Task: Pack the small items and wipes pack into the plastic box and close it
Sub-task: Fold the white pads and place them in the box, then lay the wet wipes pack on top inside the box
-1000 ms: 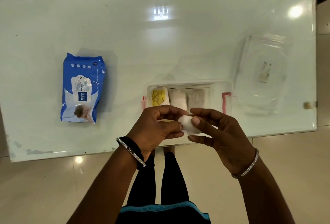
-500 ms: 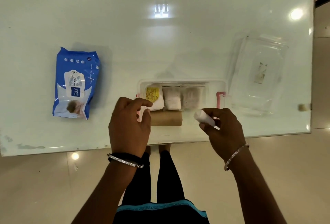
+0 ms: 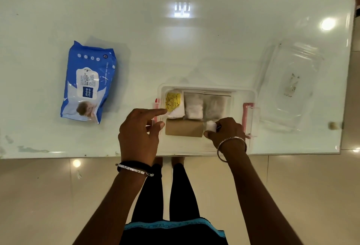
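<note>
A glossy white rectangular table (image 3: 175, 49) is seen from above. A clear plastic box with pink latches (image 3: 251, 96) sits at six o'clock, partly packed with small packets and a brown cardboard tube (image 3: 184, 127). Its clear plastic lid (image 3: 292, 65) lies at three o'clock, a blue wipes pack (image 3: 88, 81) at nine, both unpacked. A small white roll (image 3: 211, 126) is pinched by the right hand (image 3: 228, 133); the left hand (image 3: 139, 135) is empty, fingers loose.

We look steeply down from a single head-worn wide-angle camera onto a white table (image 3: 175, 49) filling the upper frame. Our two hands (image 3: 139, 135) (image 3: 227, 134) sit close below the lens, with legs and floor beneath.
</note>
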Demonstrator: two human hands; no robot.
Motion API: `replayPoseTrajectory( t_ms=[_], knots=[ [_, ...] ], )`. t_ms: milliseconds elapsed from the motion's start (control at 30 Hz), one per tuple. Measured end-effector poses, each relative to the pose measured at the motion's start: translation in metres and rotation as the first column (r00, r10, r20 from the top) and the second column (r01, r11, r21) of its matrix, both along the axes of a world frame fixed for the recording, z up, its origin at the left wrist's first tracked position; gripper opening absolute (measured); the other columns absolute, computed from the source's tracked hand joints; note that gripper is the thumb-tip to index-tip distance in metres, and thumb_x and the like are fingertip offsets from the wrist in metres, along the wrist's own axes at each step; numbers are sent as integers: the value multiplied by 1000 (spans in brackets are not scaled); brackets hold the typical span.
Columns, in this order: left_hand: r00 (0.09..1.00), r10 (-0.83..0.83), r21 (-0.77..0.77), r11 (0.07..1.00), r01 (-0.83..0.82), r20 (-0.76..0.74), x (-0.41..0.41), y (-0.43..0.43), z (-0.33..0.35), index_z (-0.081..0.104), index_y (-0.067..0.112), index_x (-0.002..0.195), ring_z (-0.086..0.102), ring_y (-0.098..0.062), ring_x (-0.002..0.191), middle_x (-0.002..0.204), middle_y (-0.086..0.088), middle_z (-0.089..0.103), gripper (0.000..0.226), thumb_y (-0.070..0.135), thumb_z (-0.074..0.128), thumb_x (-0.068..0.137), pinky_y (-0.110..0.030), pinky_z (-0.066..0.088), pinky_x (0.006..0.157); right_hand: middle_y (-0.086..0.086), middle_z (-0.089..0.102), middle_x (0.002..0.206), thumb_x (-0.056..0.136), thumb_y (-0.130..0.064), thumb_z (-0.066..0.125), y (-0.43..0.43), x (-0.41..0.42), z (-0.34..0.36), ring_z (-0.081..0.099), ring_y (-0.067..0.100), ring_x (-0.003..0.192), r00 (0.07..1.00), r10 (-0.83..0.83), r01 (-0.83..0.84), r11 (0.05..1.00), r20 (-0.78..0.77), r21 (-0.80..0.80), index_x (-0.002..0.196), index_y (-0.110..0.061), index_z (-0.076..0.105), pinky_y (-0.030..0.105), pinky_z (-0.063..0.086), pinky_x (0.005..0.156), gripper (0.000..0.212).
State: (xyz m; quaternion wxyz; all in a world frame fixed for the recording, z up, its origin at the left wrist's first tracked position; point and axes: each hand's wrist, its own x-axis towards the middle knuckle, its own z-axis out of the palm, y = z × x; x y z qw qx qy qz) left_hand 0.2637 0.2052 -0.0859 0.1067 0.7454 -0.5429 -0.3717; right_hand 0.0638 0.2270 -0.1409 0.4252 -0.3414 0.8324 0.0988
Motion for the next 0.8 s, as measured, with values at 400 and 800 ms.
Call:
replayPoseTrajectory(
  t_ms=[400,800],
  knots=[
    [979,75,60,996,-65,-191,4,0,-5,73,33,102,66,-11,82,104,5,68,32,12,77,77,-13,52,72,12,71,107,52,-37,94,-15,-6,14,63,30,110,995,-82,90,986,-64,143,98,-11,74,40,50,95,57],
    [680,668,194,742,-642,-302,79,-3,-17,70,18,95,70,-24,87,95,-5,71,12,11,68,85,-39,59,79,-7,76,78,81,-18,70,-66,56,97,70,12,74,971,240,-219,842,-22,-493,83,-21,76,26,52,70,7]
  ],
)
